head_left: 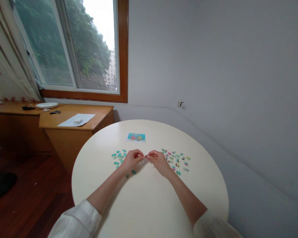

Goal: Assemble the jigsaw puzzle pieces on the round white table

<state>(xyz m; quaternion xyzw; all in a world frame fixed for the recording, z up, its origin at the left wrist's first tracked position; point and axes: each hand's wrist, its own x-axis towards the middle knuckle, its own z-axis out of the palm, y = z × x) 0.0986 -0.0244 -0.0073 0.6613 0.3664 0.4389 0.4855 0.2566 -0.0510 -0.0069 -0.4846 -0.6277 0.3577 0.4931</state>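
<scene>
Above the middle of the white round table, my left hand and my right hand meet fingertip to fingertip. Both pinch a small dark puzzle piece between them; whether it is one piece or two I cannot tell. Green puzzle pieces lie scattered to the left, partly hidden by my left hand. Two loose green pieces rest close to my left wrist. Mixed pink, yellow and green pieces are spread beside my right hand. Farther back lies a picture card with cartoon figures on blue.
A wooden desk stands at the back left, bearing a paper sheet with a small white block, a white plate and dark small items. Behind are a window and a wall with a socket.
</scene>
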